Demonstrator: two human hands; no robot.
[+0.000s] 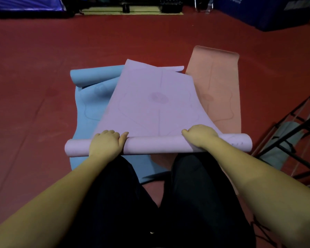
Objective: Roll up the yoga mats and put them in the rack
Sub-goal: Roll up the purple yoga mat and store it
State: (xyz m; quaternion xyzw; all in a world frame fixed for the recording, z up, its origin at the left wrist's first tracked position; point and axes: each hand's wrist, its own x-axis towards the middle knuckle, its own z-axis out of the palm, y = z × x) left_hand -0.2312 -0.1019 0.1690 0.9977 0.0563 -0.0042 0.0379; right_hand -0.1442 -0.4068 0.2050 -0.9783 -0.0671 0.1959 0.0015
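Note:
A purple yoga mat (150,104) lies in front of me on the red floor, its near end rolled into a tube across my knees. My left hand (106,144) grips the left part of the roll, fingers curled over the top. My right hand (199,136) grips the right part the same way. Under the purple mat lie a blue mat (89,104), its far end curled up, and a pink mat (220,86) spread flat to the right. A black metal rack (293,133) stands at the right edge.
A grey rolled bundle (279,147) sits in the lower part of the rack. Blue padded barriers (268,13) and dark equipment (125,6) line the far side of the floor. My dark-trousered legs (168,203) fill the lower middle.

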